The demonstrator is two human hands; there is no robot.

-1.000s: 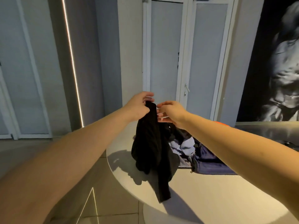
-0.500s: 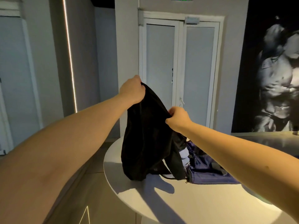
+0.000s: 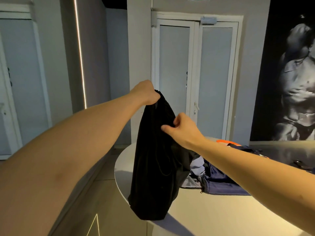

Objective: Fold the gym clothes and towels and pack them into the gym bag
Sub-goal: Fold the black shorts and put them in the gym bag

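Room: grey walls, a white double door [image 3: 196,79] at the far side, a vertical light strip [image 3: 81,62] on the left wall, a dark mural [image 3: 293,79] at the right.
Table: a pale round table [image 3: 213,212] fills the near right.
Black garment: a black garment [image 3: 153,159] hangs over the table's left edge, its lower end at the rim.
Left hand: the left hand [image 3: 144,92] is raised, fingers clamped on the garment's top.
Right hand: the right hand [image 3: 180,128] sits lower and to the right, fingers pinched on the garment's right edge.
Gym bag: a navy gym bag [image 3: 219,183] lies on the table behind the garment, with pale clothes [image 3: 196,167] at its mouth.
Orange item: an orange item [image 3: 226,142] lies farther back.
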